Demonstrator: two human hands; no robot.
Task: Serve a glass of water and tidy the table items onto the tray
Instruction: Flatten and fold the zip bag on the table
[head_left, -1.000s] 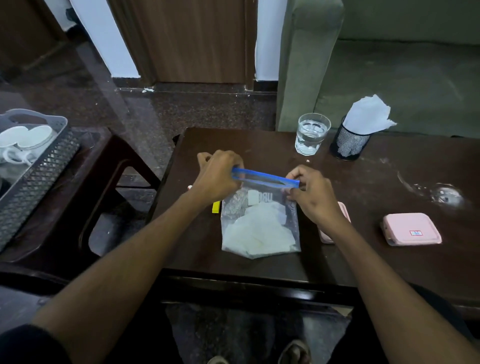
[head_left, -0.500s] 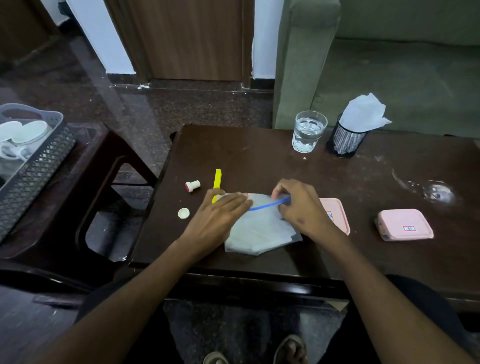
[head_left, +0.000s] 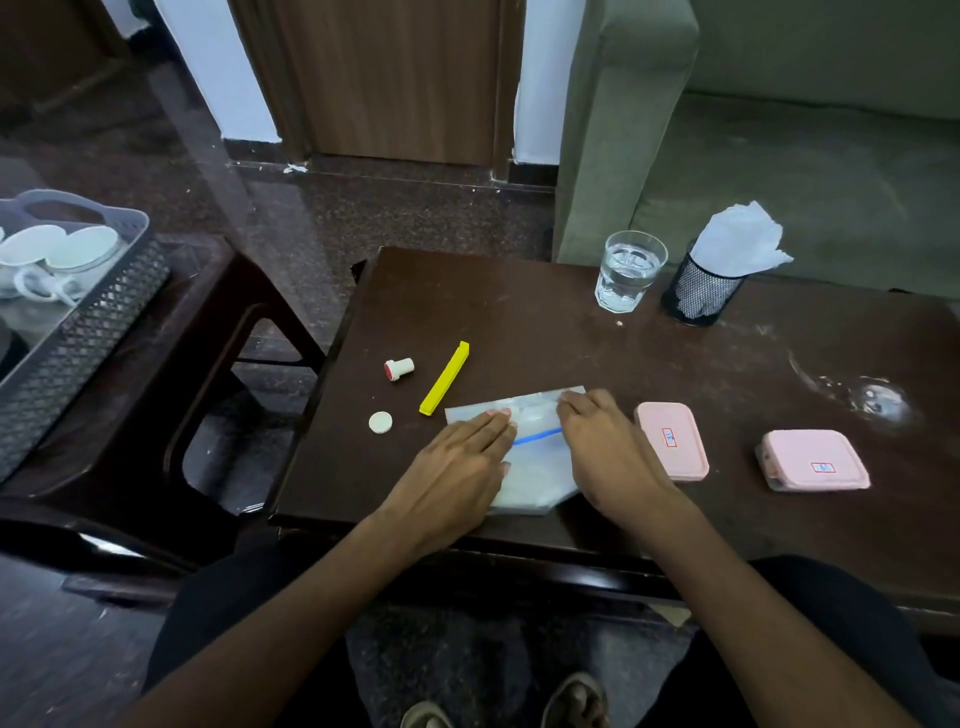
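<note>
**A:** What is at the far left?

**B:** A grey tray (head_left: 98, 317) with lattice sides sits on a dark side table (head_left: 171, 395). White cups (head_left: 49, 262) lie inside it.

**A:** And on the main table?

**B:** A dark wooden table (head_left: 519, 332). Near its left edge lie a small white stopper with a red end (head_left: 399, 369) and a round white cap (head_left: 380, 422), with a yellow clip (head_left: 444, 385) lying slantwise just beside them.

**A:** Where are the hands?

**B:** Both lie on a clear zip bag (head_left: 524, 457) with a blue seal, flat on the table's near edge. The left hand (head_left: 457, 467) presses down with straight fingers, palm flat. The right hand (head_left: 605, 452) presses too, fingers slightly bent over the bag's top edge. They cover much of the bag.

**A:** What is further right?

**B:** A pink lid (head_left: 671, 440) just beside the right hand, then a pink box (head_left: 815, 460) apart from it. At the back, a glass of water (head_left: 627, 271) stands near a black mesh cup (head_left: 698, 293) holding white tissue (head_left: 740, 239). A green sofa (head_left: 779, 130) is behind.
</note>
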